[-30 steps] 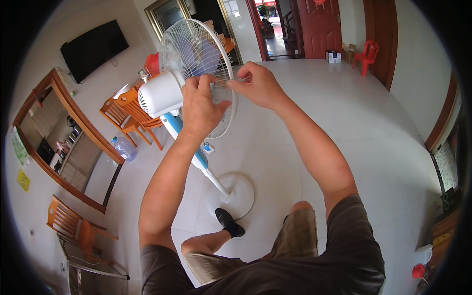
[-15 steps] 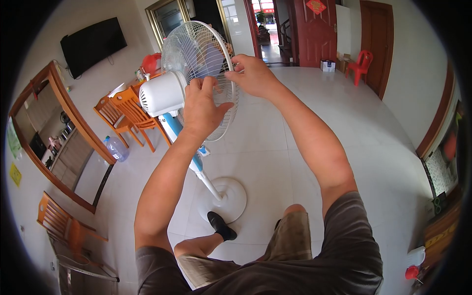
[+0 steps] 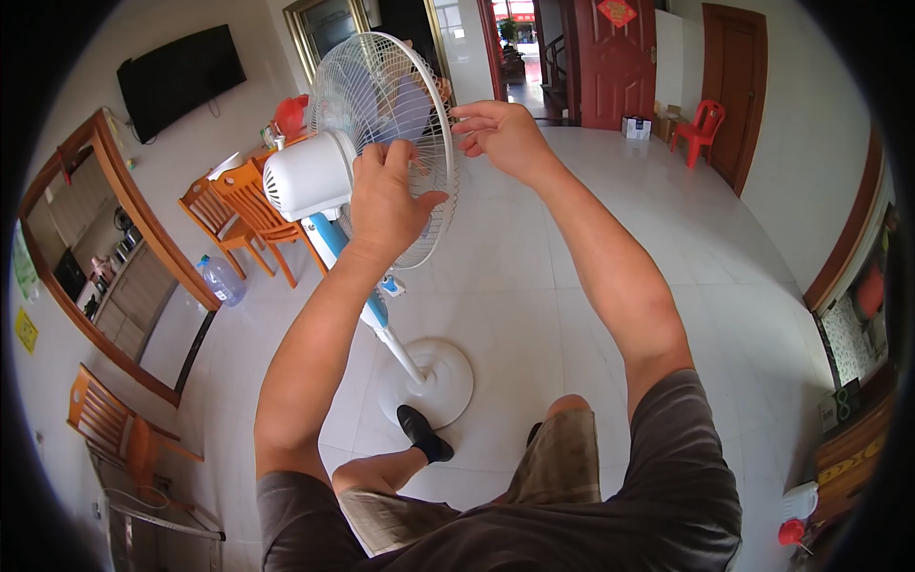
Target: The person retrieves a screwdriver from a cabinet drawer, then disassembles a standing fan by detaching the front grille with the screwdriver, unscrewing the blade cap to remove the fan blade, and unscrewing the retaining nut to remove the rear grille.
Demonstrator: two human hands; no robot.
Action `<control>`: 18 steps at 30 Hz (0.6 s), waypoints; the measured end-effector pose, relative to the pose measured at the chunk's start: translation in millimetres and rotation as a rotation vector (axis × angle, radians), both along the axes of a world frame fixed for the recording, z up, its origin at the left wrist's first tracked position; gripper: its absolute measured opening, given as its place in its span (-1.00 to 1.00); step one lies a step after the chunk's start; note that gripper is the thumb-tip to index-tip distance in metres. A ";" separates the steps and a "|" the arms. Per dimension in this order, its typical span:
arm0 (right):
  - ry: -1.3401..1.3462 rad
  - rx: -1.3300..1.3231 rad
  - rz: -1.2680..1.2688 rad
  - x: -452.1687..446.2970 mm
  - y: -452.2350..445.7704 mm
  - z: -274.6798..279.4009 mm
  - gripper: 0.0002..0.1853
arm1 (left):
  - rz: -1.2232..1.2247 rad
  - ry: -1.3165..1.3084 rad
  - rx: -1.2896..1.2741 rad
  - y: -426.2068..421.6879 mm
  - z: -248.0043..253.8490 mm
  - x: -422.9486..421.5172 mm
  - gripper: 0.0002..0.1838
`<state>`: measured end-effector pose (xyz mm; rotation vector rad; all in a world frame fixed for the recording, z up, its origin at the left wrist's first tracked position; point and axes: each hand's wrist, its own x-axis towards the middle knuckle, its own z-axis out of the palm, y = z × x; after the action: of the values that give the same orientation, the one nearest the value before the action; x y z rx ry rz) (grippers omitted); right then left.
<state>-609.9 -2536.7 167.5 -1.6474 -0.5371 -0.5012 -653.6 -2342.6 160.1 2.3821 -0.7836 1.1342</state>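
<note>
A white and blue standing fan has its round wire guard tilted up and its motor housing to the left. My left hand is at the guard's near side, fingers bent against the wires and thumb stretched out to the right. Just right of the guard's front rim is my right hand, its fingers apart and nothing seen between them. The fan's round base stands on the floor, with my dark shoe at its near edge.
Wooden chairs and a large plastic bottle are on the left, below a wall screen. A red plastic chair and a small box stand at the back right. A metal-framed item is at the lower left.
My right hand's fingers have gone from pinched together at the guard's rim to spread apart, slightly right of it. My left hand stays at the guard. The view has shifted a little.
</note>
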 end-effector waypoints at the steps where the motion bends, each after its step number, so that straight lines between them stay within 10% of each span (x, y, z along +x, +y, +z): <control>1: 0.009 -0.004 -0.018 0.3 0.0 -2.4 -0.61 | -0.019 0.004 0.006 2.3 -0.1 -1.1 -0.38; 12: -0.172 -0.237 -0.424 -18.3 30.3 -24.1 -0.38 | -0.075 0.001 -0.028 10.3 -1.5 0.8 -0.41; 18: -0.109 -0.308 -0.357 -32.8 30.5 -17.4 -0.61 | -0.045 -0.002 -0.004 9.4 -1.8 1.4 -0.39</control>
<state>-642.8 -2506.2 150.0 -2.0345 -0.4137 -0.8049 -652.2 -2333.2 158.2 2.3482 -0.8305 1.1193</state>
